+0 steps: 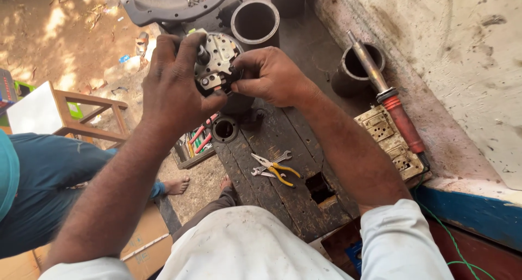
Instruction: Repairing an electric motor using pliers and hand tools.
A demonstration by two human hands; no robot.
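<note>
Two bare hands meet over one round metal part (217,62), a perforated silver plate with dark fittings, held up above the dark wooden bench (283,144). The left hand (176,81) wraps around the part's left side, fingers curled over its top edge and thumb beneath, grasping it firmly. The right hand (269,76) pinches a small dark piece at the part's right edge, fingertips closed on it. Just below the left hand lies one small black ring (224,129) on the bench, and beside it to the left one open tray (194,145) holds several red- and green-handled tools, too crowded to count. Below the right hand rest one pair of yellow-handled pliers (280,170) and two small spanners (266,167), all touching. Beyond the hands stands one dark metal cylinder (255,23), open-topped, its inside in shadow. To the right of the right hand stands a second cylinder (354,70), with the tip of one red-handled soldering iron (389,103) lying across its rim; the iron's handle rests on one dirty cream switch board (392,144). Far left of the left hand, one other person in blue clothing (49,176) sits near a wooden stool (68,114).
</note>
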